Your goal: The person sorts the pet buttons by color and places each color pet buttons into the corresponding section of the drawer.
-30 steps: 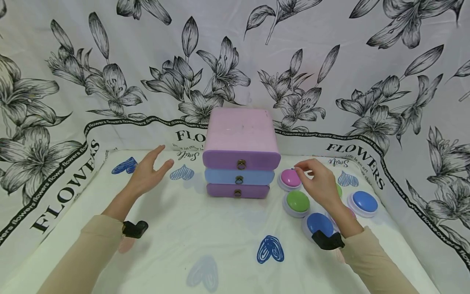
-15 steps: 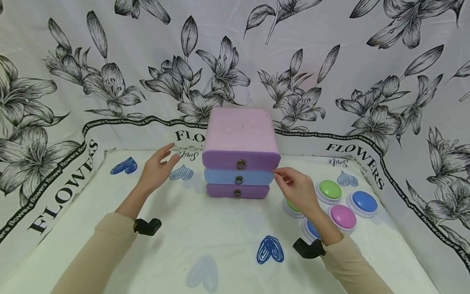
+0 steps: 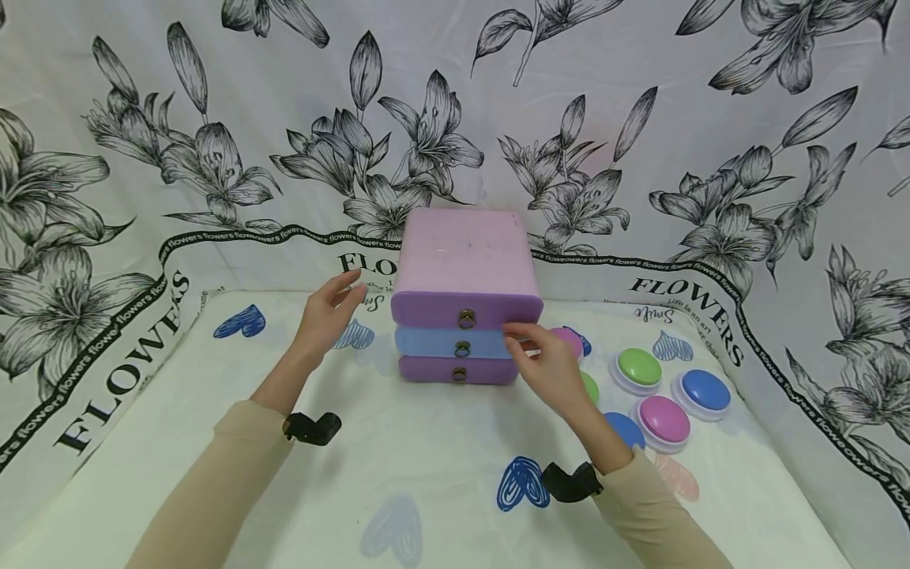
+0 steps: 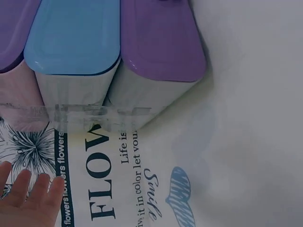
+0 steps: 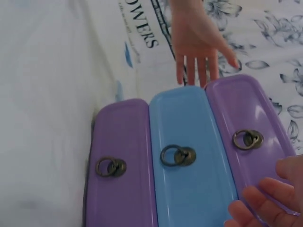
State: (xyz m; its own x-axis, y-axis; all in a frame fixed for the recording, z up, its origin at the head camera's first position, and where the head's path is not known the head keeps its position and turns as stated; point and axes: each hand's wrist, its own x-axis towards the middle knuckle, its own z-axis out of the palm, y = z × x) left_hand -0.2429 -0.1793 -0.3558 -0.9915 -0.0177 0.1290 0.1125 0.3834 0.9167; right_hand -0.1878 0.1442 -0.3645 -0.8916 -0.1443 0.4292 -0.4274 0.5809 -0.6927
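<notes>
A small three-drawer box with a pink top stands at the back middle. Its fronts are purple, blue and purple, each with a ring pull. To the left of the box, my left hand hovers with fingers extended and holds nothing; its straight fingers also show in the left wrist view. My right hand is at the front right corner of the box, fingers loosely bent and nothing in them. Its fingertips lie over the edge of the blue front in the head view; whether they touch is unclear.
Right of the box are several round push buttons on white bases: green, blue and pink ones, some partly behind my right hand. A white cloth with hearts covers the table; a flowered cloth hangs behind.
My right hand has moved left from above the buttons to the box's front right corner. My left hand has come rightward, closer to the box. Box and buttons stay put.
</notes>
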